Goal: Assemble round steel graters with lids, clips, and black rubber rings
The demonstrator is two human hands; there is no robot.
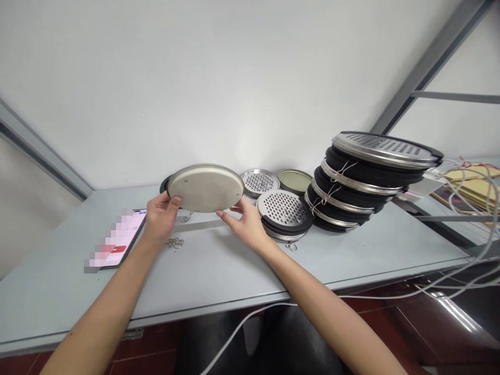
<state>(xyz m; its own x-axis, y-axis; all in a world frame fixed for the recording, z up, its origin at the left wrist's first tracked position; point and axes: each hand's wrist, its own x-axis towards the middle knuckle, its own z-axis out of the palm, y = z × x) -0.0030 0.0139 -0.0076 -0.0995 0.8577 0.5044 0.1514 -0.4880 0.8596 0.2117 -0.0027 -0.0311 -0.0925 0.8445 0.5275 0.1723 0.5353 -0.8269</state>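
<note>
A round, flat, cream-coloured disc [207,188] is tilted up above the table, its plain face toward me. My left hand [161,214] grips its left edge, thumb on the face. At the lower right edge my right hand [244,223] holds it with thumb and fingers. A black-rimmed part [164,186] shows behind the disc at the left, mostly hidden. Below lie small wire clips [175,242]. Right of my right hand sits a short stack topped by a perforated metal grater disc [284,208] with a black edge, a wire clip [291,246] at its foot.
Behind are another grater disc [260,182] and an olive-green round lid [296,180]. A tall leaning stack of black and metal round tins [351,195] stands to the right. A phone [119,237] lies left. White cables [474,245] hang by the shelf frame on the right.
</note>
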